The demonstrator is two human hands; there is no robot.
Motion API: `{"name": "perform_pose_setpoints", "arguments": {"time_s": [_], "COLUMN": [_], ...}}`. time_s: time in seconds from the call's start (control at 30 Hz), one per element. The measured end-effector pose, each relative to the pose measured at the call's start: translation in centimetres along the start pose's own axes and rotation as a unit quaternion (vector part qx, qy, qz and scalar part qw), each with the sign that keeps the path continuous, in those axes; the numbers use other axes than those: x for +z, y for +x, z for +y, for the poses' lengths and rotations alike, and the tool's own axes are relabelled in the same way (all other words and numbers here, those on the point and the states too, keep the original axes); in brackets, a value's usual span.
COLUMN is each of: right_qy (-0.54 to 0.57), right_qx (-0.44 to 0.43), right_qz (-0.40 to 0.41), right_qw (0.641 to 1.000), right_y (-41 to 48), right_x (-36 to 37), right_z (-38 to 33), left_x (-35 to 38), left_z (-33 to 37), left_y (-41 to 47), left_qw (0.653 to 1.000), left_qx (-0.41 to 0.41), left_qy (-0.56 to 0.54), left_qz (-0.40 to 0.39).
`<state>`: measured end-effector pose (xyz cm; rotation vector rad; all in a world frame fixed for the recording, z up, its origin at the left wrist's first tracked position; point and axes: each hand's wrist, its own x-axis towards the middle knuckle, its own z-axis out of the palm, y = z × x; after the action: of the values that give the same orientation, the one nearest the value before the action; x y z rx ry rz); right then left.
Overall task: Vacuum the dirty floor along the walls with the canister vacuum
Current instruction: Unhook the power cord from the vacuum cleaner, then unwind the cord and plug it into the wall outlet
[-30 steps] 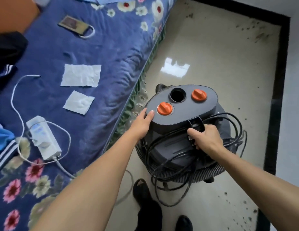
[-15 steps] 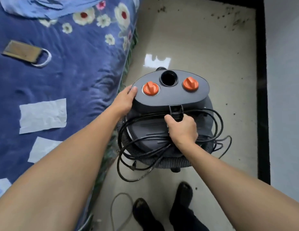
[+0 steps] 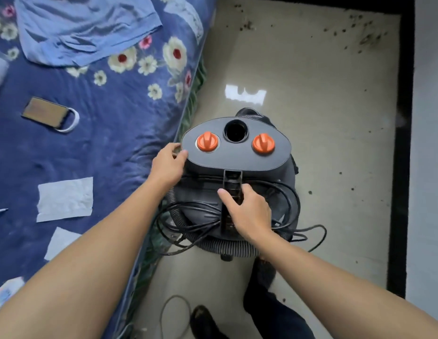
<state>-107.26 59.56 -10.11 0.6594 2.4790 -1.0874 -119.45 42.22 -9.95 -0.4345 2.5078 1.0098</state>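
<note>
The dark grey canister vacuum (image 3: pixel 237 160) stands on the beige floor (image 3: pixel 310 94) beside the bed, with two orange knobs and a round hose port on its top panel. A black power cord (image 3: pixel 290 199) is looped around its body, and a ribbed hose (image 3: pixel 227 247) curls round its base. My left hand (image 3: pixel 167 165) rests against the left edge of the top panel. My right hand (image 3: pixel 249 212) grips the black carry handle (image 3: pixel 232 182) behind the panel. Dark dirt specks (image 3: pixel 367 37) lie along the far wall and the right wall.
A bed with a blue floral sheet (image 3: pixel 103 133) fills the left, close against the vacuum. On it lie paper pieces (image 3: pixel 65 199), a small card case (image 3: pixel 45 115) and a blue garment (image 3: pixel 85 30). A black skirting strip (image 3: pixel 403 143) borders the floor. My shoes (image 3: pixel 205 321) are below.
The view has shifted forward and left along the bed. My right hand has slid back along the carry handle, away from the panel. My left hand stays at the panel's left edge.
</note>
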Motion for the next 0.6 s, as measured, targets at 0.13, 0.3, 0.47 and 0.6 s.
{"name": "perform_pose_setpoints", "arguments": {"time_s": [0.13, 0.3, 0.47, 0.6], "right_qy": [-0.125, -0.364, -0.360, -0.386], "right_qx": [-0.256, -0.263, -0.350, -0.305], "right_qz": [0.118, 0.029, 0.029, 0.032], "right_qw": [0.951, 0.893, 0.864, 0.870], "right_y": [0.2, 1.8, -0.6, 0.0], "right_x": [-5.7, -6.9, -4.5, -3.4], "right_z": [4.7, 5.5, 7.0, 7.2], "left_x": [0.5, 3.8, 5.9, 6.1], "left_z": [-1.9, -5.5, -5.9, -6.4], "left_y": [-5.2, -11.1, -13.5, -13.5], "left_qw": [0.998, 0.993, 0.993, 0.992], "left_qx": [-0.020, -0.062, -0.043, -0.002], "left_qy": [0.033, 0.091, 0.102, 0.113], "left_qz": [0.053, 0.051, 0.045, 0.052]}}
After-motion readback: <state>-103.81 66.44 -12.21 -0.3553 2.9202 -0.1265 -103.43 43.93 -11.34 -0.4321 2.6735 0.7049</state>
